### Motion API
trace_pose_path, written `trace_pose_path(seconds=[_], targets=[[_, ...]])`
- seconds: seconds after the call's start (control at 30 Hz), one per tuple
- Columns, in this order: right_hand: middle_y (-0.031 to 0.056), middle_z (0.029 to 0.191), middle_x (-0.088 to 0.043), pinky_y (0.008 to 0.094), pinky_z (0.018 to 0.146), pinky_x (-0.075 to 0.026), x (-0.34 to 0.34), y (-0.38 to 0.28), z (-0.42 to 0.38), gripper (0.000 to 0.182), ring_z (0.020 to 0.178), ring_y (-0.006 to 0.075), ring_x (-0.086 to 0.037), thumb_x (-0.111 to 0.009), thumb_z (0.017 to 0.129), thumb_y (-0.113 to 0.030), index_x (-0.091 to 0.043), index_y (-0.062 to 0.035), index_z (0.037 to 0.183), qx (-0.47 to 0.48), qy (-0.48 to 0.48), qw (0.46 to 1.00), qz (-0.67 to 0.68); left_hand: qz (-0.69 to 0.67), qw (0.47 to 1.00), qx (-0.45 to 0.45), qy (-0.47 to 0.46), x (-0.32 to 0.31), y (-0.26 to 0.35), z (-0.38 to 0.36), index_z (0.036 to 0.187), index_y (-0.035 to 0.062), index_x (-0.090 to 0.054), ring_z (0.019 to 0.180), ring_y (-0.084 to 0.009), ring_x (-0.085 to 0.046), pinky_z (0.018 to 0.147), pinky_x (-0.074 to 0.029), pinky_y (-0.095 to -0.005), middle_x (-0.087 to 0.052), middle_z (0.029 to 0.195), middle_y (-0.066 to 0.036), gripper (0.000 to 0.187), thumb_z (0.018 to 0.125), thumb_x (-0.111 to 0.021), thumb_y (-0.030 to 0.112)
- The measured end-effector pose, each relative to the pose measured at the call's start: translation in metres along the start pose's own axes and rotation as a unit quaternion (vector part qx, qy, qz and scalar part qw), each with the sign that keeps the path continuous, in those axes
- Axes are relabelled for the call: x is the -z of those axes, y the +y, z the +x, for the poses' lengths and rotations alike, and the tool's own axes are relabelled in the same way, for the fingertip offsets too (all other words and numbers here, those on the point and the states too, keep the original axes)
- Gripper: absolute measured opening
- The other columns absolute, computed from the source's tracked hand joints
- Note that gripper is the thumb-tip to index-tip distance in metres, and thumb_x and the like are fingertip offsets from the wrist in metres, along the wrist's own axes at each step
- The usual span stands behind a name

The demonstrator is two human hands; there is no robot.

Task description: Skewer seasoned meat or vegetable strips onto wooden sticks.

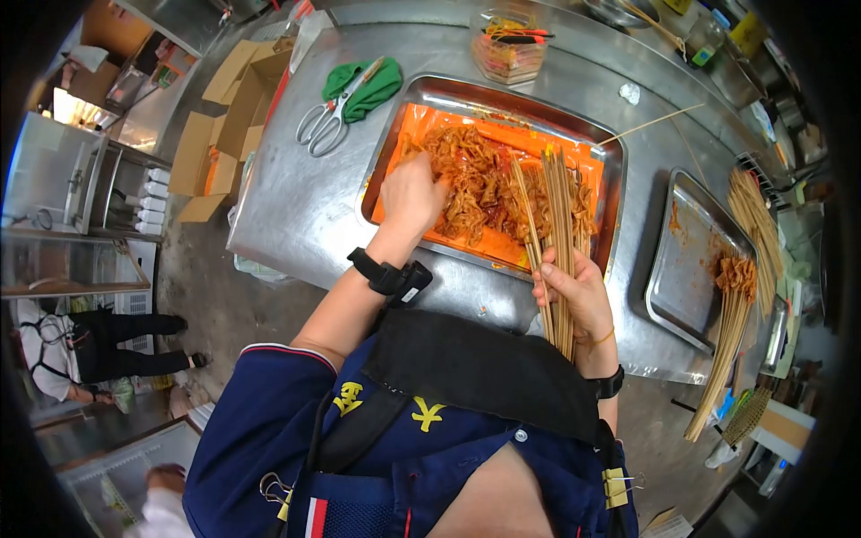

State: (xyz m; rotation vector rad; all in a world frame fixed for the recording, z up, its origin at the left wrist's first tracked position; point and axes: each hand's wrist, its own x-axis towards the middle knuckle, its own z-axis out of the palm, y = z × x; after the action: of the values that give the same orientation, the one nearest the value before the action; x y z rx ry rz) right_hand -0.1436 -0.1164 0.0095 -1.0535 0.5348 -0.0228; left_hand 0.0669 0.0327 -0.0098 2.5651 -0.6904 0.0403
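Note:
On the metal counter lies a steel tray [619,193] lined with an orange sheet. It holds a heap of sauce-coated meat pieces [471,202]. My left hand [413,195] is at the heap's left side, fingers curled closed on some pieces; the fingertips are partly hidden. My right hand [578,291] wraps round a bundle of bamboo skewers [558,215] at the tray's front right. The skewers' upper ends lie over the meat, and one or two stand slightly apart from the bundle at its left.
Scissors [325,125] and a green cloth [381,90] lie left of the tray. Behind it stands a clear plastic container [509,49]. At right, a smaller tray [686,278] bears loaded skewers [735,296]. Cardboard boxes [238,108] and another person [67,345] are at left.

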Motion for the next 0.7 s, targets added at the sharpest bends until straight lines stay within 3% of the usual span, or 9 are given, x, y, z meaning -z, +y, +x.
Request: trace_pose_path(seconds=[0.23, 0.33, 0.43, 0.53, 0.63, 0.7], targets=[[0.0062, 0.075, -0.059, 0.0214, 0.052, -0.05, -0.001, -0.001, 0.0, 0.016, 0.06, 0.0115, -0.059, -0.06, 0.083, -0.011, -0.052, -0.0042, 0.095, -0.002, -0.002, 1.0, 0.004, -0.103, 0.993, -0.055, 0.026, -0.007, -0.007, 0.004, 0.08, 0.0009, -0.055, 0.07, -0.037, -0.057, 0.062, -0.045, -0.0449, -0.058, 0.072, -0.02, 0.02, 0.067, -0.064, 0.014], [0.0065, 0.076, -0.059, 0.0215, 0.052, -0.05, -0.002, -0.003, -0.002, 0.016, 0.06, 0.0116, -0.059, -0.06, 0.083, -0.011, -0.052, -0.0044, 0.095, -0.001, 0.0, 1.0, 0.013, -0.227, 0.973, -0.012, -0.03, -0.01, -0.016, 0.009, 0.093, -0.0025, -0.059, 0.063, -0.02, -0.06, 0.057, -0.046, -0.0325, -0.064, 0.076, -0.01, 0.022, 0.075, -0.063, 0.008], [0.0066, 0.075, -0.059, 0.0216, 0.052, -0.05, -0.001, -0.001, -0.002, 0.016, 0.06, 0.0117, -0.059, -0.06, 0.083, -0.011, -0.052, -0.0045, 0.095, -0.001, 0.002, 1.0, 0.016, -0.528, 0.833, 0.118, -0.121, 0.002, -0.014, 0.014, 0.088, -0.0035, -0.058, 0.064, -0.0218, -0.06, 0.058, -0.047, -0.0312, -0.063, 0.075, -0.01, 0.019, 0.073, -0.062, 0.008], [0.0065, 0.076, -0.059, 0.0218, 0.052, -0.05, 0.002, 0.001, -0.001, 0.016, 0.06, 0.0117, -0.059, -0.06, 0.083, -0.01, -0.052, -0.0046, 0.095, 0.003, -0.009, 1.0, 0.012, -0.529, 0.814, 0.142, -0.195, 0.003, -0.032, 0.018, 0.092, -0.0064, -0.058, 0.066, -0.0162, -0.06, 0.059, -0.048, -0.0257, -0.063, 0.079, -0.008, 0.02, 0.075, -0.06, 0.004], [0.0064, 0.076, -0.059, 0.0218, 0.052, -0.05, 0.001, -0.001, -0.002, 0.016, 0.061, 0.0117, -0.059, -0.06, 0.083, -0.01, -0.052, -0.0046, 0.096, -0.002, -0.005, 1.0, 0.012, -0.489, 0.837, 0.128, -0.212, 0.013, -0.03, 0.007, 0.091, -0.0027, -0.059, 0.062, -0.0092, -0.056, 0.056, -0.044, -0.0215, -0.063, 0.08, -0.005, 0.016, 0.076, -0.061, 0.003], [0.0062, 0.076, -0.059, 0.0218, 0.053, -0.05, 0.001, -0.002, -0.001, 0.016, 0.061, 0.0117, -0.059, -0.06, 0.083, -0.01, -0.052, -0.0046, 0.096, 0.0, -0.008, 1.0, 0.01, -0.376, 0.888, 0.137, -0.228, 0.032, -0.015, 0.0, 0.091, -0.0041, -0.058, 0.064, -0.0107, -0.057, 0.058, -0.045, -0.0228, -0.063, 0.08, -0.006, 0.018, 0.074, -0.06, 0.001]])
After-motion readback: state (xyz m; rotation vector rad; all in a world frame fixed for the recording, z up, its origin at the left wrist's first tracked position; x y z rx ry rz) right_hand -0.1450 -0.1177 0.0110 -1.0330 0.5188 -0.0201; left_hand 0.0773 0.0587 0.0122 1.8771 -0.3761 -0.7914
